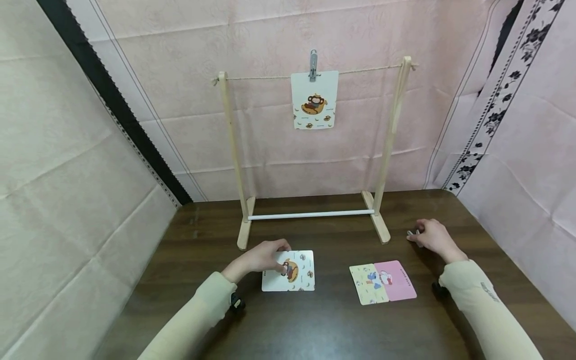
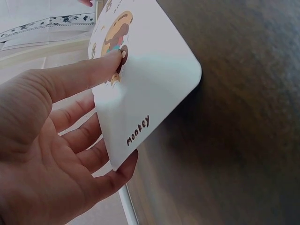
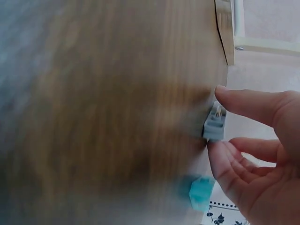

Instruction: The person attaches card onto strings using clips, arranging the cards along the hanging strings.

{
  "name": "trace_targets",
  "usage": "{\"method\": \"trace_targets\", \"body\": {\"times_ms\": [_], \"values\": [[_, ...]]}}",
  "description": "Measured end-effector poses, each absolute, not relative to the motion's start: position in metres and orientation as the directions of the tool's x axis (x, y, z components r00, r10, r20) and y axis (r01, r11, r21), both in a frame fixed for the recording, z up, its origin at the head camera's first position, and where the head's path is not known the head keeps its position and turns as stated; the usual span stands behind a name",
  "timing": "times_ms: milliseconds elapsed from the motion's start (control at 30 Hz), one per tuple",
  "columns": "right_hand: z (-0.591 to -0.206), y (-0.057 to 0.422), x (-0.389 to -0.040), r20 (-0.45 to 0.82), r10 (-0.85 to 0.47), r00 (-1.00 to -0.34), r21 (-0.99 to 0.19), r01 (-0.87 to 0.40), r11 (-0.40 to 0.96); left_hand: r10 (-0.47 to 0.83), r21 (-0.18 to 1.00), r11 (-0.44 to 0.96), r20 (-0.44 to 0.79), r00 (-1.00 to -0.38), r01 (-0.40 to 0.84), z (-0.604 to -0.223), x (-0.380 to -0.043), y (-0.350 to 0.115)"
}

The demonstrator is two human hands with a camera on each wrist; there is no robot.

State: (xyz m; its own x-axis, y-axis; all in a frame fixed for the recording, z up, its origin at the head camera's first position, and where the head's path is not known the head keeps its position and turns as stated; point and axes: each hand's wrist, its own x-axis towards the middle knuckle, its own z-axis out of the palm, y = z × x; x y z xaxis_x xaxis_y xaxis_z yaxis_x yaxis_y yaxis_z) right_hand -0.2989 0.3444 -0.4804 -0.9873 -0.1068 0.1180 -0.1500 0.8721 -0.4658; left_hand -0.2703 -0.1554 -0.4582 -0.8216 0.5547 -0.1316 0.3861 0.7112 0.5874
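My left hand (image 1: 263, 261) holds a white card with a monkey picture (image 1: 300, 280), its thumb on the printed face and the other fingers behind. The word "monkey" shows on this card (image 2: 154, 89) in the left wrist view, where it is tilted up above the brown table. At the table's right side, my right hand (image 1: 435, 237) pinches a grey clothespin (image 3: 215, 123) between thumb and index finger, close to the tabletop. A teal clothespin (image 3: 201, 193) lies just beyond those fingers; the hand hides it in the head view.
A wooden stand (image 1: 234, 145) with a string (image 1: 261, 78) rises at the back. Another monkey card (image 1: 315, 112) hangs there from a grey clothespin (image 1: 313, 65). A yellow card (image 1: 365, 292) and a pink card (image 1: 400, 285) lie together on the table (image 1: 315, 330).
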Motion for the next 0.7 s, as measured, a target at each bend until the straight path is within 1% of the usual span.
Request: {"method": "trace_targets", "body": {"times_ms": [167, 500, 700], "values": [[-0.48, 0.341, -0.305, 0.048, -0.1, -0.994, -0.477, -0.111, 0.872, 0.561, 0.586, 0.708, -0.127, -0.818, 0.394, -0.458, -0.271, -0.156], [-0.474, 0.33, -0.307, 0.024, -0.142, -0.99, -0.474, -0.136, 0.87, 0.547, 0.586, 0.709, -0.106, -0.83, 0.392, -0.45, -0.276, -0.162], [-0.47, 0.326, -0.306, 0.022, -0.114, -0.993, -0.498, -0.11, 0.86, 0.545, 0.579, 0.701, -0.06, -0.836, 0.415, -0.443, -0.28, -0.17]]}}
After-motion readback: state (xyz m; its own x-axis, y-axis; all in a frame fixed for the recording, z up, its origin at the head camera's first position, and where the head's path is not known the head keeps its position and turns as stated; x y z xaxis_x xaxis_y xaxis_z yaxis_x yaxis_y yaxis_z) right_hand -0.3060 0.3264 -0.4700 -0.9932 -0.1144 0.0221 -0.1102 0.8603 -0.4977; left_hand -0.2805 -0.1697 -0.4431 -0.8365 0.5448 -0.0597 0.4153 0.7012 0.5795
